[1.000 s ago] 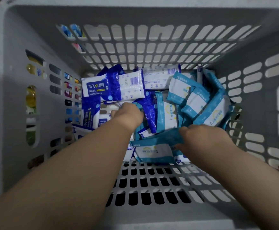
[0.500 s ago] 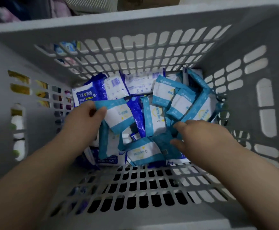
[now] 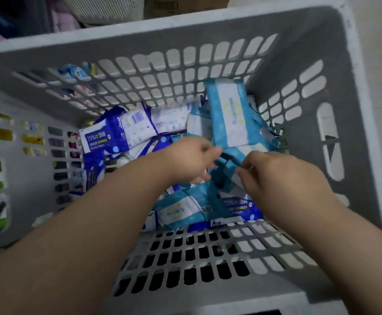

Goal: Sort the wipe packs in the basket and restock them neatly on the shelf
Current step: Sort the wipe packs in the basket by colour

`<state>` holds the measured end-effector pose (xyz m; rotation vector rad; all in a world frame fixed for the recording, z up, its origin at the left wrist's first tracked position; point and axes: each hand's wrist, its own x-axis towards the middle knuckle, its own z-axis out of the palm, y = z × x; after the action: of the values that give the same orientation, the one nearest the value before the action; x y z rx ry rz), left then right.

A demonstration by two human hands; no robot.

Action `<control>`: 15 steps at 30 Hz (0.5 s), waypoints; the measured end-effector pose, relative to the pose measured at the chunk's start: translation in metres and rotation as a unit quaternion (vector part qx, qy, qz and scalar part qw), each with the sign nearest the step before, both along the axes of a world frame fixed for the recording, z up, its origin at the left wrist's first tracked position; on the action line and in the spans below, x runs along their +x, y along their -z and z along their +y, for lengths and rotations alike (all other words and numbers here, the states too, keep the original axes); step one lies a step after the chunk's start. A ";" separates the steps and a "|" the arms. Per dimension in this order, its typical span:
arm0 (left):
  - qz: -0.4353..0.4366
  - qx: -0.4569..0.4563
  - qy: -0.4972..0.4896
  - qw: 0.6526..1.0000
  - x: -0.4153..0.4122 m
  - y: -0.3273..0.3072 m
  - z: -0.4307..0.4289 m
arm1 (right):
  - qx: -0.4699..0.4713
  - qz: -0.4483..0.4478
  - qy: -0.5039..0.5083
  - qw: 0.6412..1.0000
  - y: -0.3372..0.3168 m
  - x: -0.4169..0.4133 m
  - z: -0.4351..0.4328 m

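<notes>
Grey plastic basket (image 3: 185,30), perhaps pale floor (image 3: 373,46)

The left hand (image 3: 191,156) has swung across. Half a second ago it was at the left side of the pile with a light-blue pack (image 3: 228,112) in its fingers. Now it is at the middle, gripping the pack by its lower edge, and the pack is raised on end, leaning toward the far right corner of the basket (image 3: 185,26). The right hand (image 3: 276,178) has come up and inward to meet it, fingertips almost touching the left's and curled at a crumpled light-blue wrapper between them — too blurred to call the grip. The pile is stirred, and a dark-blue pack (image 3: 236,208) now shows face-up at its near edge, by the right wrist.
</notes>
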<state>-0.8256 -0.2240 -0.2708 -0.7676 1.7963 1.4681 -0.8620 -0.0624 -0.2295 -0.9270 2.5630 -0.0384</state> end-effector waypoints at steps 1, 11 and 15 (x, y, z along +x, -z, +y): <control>-0.006 -0.052 0.052 0.997 0.004 0.011 -0.001 | 0.002 -0.002 -0.001 1.000 0.000 0.001 0.002; -0.174 0.035 -0.337 0.925 0.043 0.080 -0.052 | 0.014 -0.089 -0.051 0.995 0.011 0.015 -0.002; -0.169 0.084 -0.364 0.912 0.035 0.087 -0.041 | 0.022 -0.094 -0.092 0.991 0.012 0.016 -0.007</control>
<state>-0.7906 -0.2651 -0.3578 -1.6014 1.1381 1.7642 -0.8457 -0.0698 -0.2419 -1.0845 2.2882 -0.0158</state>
